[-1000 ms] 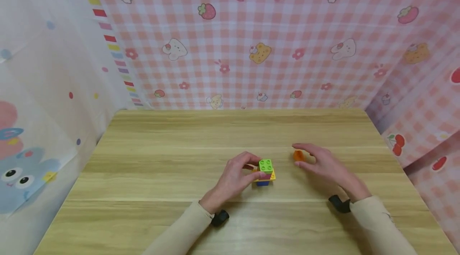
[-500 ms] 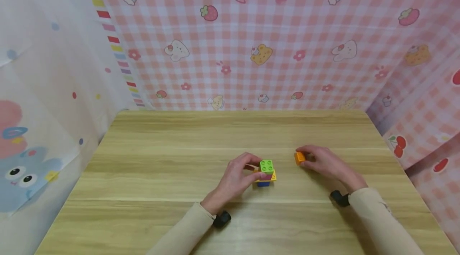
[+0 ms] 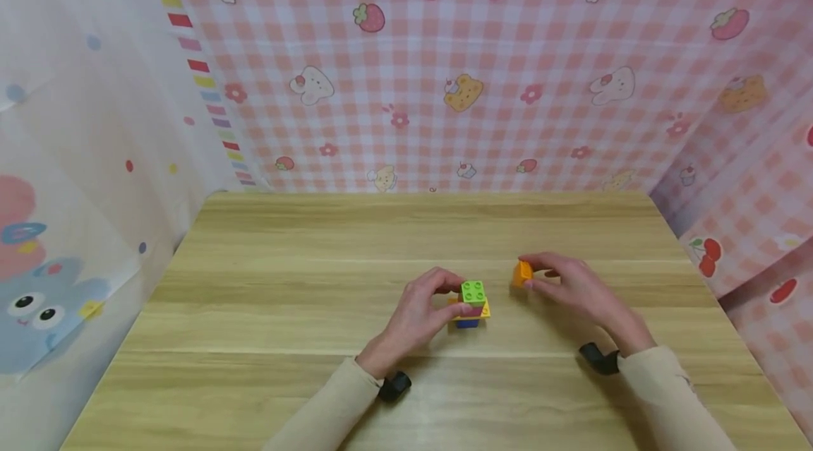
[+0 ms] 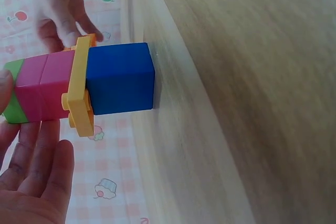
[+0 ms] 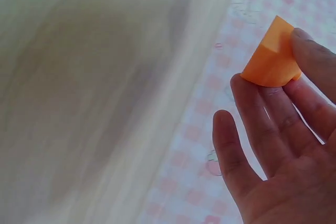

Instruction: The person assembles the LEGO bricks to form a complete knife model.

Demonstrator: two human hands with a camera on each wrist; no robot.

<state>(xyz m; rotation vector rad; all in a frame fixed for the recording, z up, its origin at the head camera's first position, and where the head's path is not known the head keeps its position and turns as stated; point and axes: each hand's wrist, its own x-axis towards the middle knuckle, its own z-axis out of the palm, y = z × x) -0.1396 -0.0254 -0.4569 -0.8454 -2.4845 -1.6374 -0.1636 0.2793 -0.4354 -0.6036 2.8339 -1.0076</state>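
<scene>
A small tower of toy building bricks [image 3: 473, 292] stands on the table: lime green on top, two pink bricks [image 4: 44, 85] below, a yellow plate [image 4: 80, 87], and a blue brick [image 4: 121, 78] at the bottom. My left hand [image 3: 419, 313] grips the tower's upper part between thumb and fingers. To the right, my right hand [image 3: 581, 292] pinches an orange brick [image 3: 523, 274] between thumb and fingertips. In the right wrist view the orange brick [image 5: 273, 56] has a curved side, and the hand's remaining finger stands free of it.
The wooden table [image 3: 286, 296] reaches to a pink checked cloth [image 3: 413, 84] behind it. More patterned cloth hangs at the left and right sides. Black wrist cameras [image 3: 395, 387] sit under both wrists.
My right hand has closed its fingers on the orange brick, then lifted and tipped it slightly leftward. My left hand has stayed on the tower.
</scene>
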